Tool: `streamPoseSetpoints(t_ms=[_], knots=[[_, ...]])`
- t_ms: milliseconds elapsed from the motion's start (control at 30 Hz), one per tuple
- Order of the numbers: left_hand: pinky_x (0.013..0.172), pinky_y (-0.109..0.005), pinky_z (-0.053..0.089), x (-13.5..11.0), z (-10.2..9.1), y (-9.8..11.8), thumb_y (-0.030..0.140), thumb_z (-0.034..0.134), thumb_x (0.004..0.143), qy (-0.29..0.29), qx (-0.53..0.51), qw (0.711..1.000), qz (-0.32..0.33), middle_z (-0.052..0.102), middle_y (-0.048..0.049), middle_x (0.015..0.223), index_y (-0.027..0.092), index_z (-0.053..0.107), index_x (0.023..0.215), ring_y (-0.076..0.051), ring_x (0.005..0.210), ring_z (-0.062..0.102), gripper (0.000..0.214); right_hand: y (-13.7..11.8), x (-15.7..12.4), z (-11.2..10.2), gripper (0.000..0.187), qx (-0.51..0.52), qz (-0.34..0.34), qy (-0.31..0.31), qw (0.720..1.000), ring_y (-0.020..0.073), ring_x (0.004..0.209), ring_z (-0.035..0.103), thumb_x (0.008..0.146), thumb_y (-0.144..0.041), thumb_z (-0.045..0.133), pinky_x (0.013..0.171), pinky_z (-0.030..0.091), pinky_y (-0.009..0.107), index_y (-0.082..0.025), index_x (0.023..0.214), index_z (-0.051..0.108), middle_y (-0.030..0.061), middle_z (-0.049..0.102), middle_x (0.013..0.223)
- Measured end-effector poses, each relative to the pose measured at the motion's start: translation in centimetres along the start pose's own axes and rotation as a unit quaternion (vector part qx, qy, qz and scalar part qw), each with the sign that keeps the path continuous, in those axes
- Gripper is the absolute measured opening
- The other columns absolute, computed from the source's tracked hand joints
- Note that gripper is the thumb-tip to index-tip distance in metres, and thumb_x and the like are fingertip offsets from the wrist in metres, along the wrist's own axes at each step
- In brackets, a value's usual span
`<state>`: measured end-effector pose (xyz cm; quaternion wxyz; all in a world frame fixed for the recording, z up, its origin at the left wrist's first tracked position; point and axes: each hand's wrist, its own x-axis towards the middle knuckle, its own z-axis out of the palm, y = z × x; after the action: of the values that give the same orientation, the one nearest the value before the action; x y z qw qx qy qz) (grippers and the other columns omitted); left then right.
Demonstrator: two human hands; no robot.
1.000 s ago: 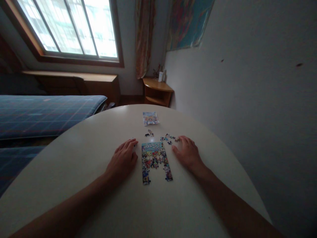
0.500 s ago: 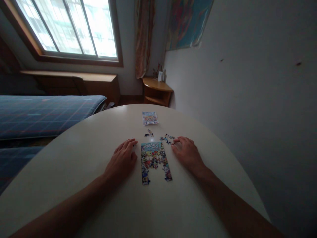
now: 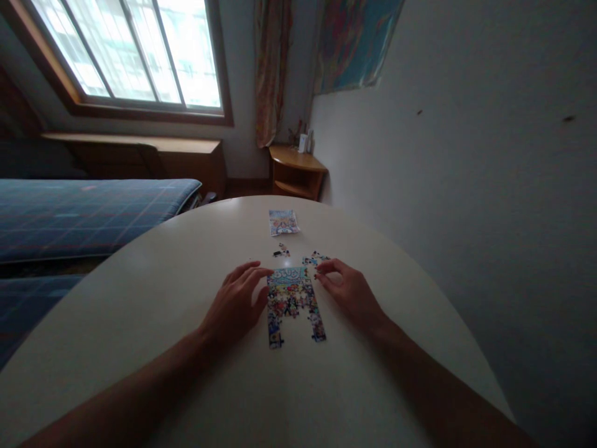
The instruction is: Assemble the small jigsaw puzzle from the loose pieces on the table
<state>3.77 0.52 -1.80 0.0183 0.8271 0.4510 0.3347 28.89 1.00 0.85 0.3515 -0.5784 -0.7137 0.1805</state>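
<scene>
Puzzle (image 3: 291,291) on pale table (image 3: 289,392) near mattress (image 3: 93,214)

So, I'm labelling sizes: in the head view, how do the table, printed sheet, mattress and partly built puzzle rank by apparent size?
Largest to smallest:
1. Table
2. Mattress
3. Partly built puzzle
4. Printed sheet, though it lies farther away

Nothing can be read for certain. Large pale letters run across the blue top of the puzzle (image 3: 291,303) (one short word, too blurred to spell out), with what seems a smaller line beneath. Any lettering on the sheet (image 3: 283,223) is too small to read.
</scene>
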Motion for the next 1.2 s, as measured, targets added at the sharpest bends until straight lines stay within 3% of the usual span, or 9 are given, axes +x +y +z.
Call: streamPoseSetpoints(t_ms=[133,400,700,867,1200], knots=[[0.094,-0.048,0.052,-0.1,-0.1,1.0,0.021,0.053,0.094,0.011,-0.051,0.997,0.049,0.07,-0.0081,0.109,0.021,0.061,0.108,-0.026,0.118,0.057,0.016,-1.5,-1.1,0.8,0.018,0.096,-0.066,-0.05,0.992,0.0173,0.089,0.07,0.088,-0.031,0.065,0.084,0.051,0.032,-0.025,0.105,0.067,0.0009,0.074,0.093],[0.086,-0.039,0.054,0.0,0.2,1.5,0.018,0.062,0.091,0.033,-0.133,0.981,0.14,0.072,-0.0052,0.099,0.024,0.062,0.112,-0.021,0.106,0.061,0.021,-2.4,-1.9,1.7,0.015,0.192,-0.046,-0.117,0.973,0.0163,0.082,0.069,0.086,-0.037,0.068,0.077,0.052,0.029,-0.022,0.088,0.07,0.0015,0.074,0.087],[0.081,-0.033,0.055,0.1,0.0,1.5,0.019,0.068,0.086,0.061,-0.171,0.977,0.109,0.069,-0.0079,0.096,0.02,0.068,0.098,-0.019,0.094,0.065,0.012,-2.6,-2.2,1.5,0.016,0.226,-0.073,-0.148,0.96,0.0178,0.092,0.069,0.088,-0.032,0.064,0.084,0.053,0.032,-0.021,0.097,0.071,0.0039,0.075,0.097],[0.08,-0.033,0.055,0.1,-0.2,1.6,0.018,0.068,0.086,0.067,-0.174,0.977,0.101,0.069,-0.0073,0.094,0.02,0.066,0.098,-0.019,0.093,0.064,0.012,-2.7,-2.2,1.3,0.024,0.235,-0.104,-0.149,0.955,0.0193,0.097,0.069,0.081,-0.031,0.073,0.089,0.052,0.035,-0.022,0.103,0.07,0.0053,0.074,0.102],[0.089,-0.034,0.052,0.4,-0.3,1.7,0.016,0.067,0.087,0.049,-0.189,0.972,0.129,0.071,-0.0052,0.101,0.021,0.063,0.107,-0.017,0.096,0.065,0.021,-2.3,-2.0,1.4,0.023,0.215,-0.109,-0.138,0.961,0.019,0.094,0.069,0.081,-0.031,0.073,0.087,0.053,0.035,-0.022,0.102,0.071,0.0052,0.074,0.1]])
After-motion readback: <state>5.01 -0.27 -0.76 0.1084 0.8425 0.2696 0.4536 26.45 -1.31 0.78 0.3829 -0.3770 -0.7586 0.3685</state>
